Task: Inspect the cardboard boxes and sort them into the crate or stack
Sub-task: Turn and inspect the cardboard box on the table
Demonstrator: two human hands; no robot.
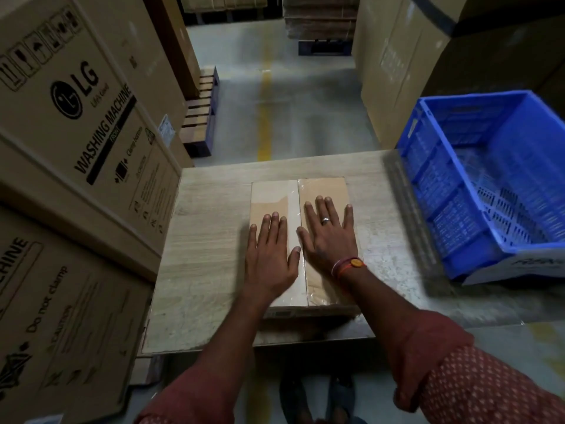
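Box position: the cardboard box (301,240) is lying flat on the table (211,240), straight ahead of the person, taped seam facing up.
Long axis: the box is running away from the person, its near end sitting close to the table's front edge.
Left hand: the left hand (272,255) is pressing palm-down on the left half of the lid, fingers straight and spread, holding nothing.
Right hand: the right hand (331,234) is lying flat on the right half, fingers splayed wide, a ring on one finger; it is reaching a little further up the box than the left.
Seam: the clear tape strip (295,206) is running lengthwise between the two hands.
Crate direction: the blue crate (477,191) is sitting to the right at the table's far corner, tilted, with nothing visible inside; the right hand is the nearer one.
Stack: which pile is serving as the stack cannot be told.
Likely step: inspection seems to be under way; a move to the crate would be going rightward.
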